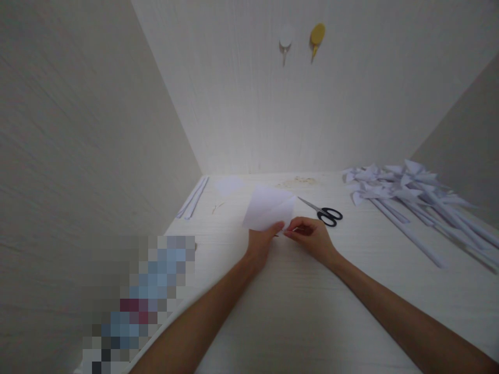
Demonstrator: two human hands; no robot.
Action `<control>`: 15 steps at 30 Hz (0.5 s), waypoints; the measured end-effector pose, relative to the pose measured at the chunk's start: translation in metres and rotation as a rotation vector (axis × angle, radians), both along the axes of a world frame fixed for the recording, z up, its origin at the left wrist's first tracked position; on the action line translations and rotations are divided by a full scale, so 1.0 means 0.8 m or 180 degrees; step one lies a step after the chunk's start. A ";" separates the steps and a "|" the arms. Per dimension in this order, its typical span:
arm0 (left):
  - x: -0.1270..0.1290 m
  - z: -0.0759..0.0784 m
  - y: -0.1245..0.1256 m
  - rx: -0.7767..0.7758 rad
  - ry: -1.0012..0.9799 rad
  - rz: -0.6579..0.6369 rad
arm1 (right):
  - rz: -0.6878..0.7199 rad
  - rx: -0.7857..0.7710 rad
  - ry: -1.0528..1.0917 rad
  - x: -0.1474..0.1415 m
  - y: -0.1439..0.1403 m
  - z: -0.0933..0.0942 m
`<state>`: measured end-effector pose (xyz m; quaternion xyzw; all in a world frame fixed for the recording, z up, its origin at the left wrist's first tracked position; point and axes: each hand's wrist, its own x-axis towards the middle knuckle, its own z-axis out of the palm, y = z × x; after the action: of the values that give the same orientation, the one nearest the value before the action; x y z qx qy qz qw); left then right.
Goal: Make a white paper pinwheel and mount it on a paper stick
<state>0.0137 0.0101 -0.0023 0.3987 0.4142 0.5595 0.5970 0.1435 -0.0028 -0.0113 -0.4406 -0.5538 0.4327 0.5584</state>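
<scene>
Both hands met at the middle of the white table [296, 306], working one sheet of white paper [268, 208]. The left hand [260, 243] had its grip closed on the sheet's lower edge, thumb on top, so the paper stood tilted up off the surface rather than lying flat. The right hand [312, 235] pinched the same lower corner from the other side, fingers curled in; what lay between those fingertips was too small to tell.

One pair of black-handled scissors [323, 211] lay just beyond the right hand, blades shut, within easy reach. At the far right, a heap of white paper pinwheels on rolled stems [413, 200] lay overlapping; too tangled to count exactly, several at least. Two rolled paper sticks [194, 198] lay side by side along the left wall. Two hooks on the back wall: one white [286, 38], one yellow [317, 35].
</scene>
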 end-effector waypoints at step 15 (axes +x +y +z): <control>0.001 0.012 -0.004 0.0121 0.0254 0.0044 | 0.0001 -0.0058 0.0116 0.002 0.002 -0.004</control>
<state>0.0143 0.0067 0.0074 0.4291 0.4297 0.5551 0.5684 0.1452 -0.0009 -0.0148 -0.4376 -0.5396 0.4459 0.5644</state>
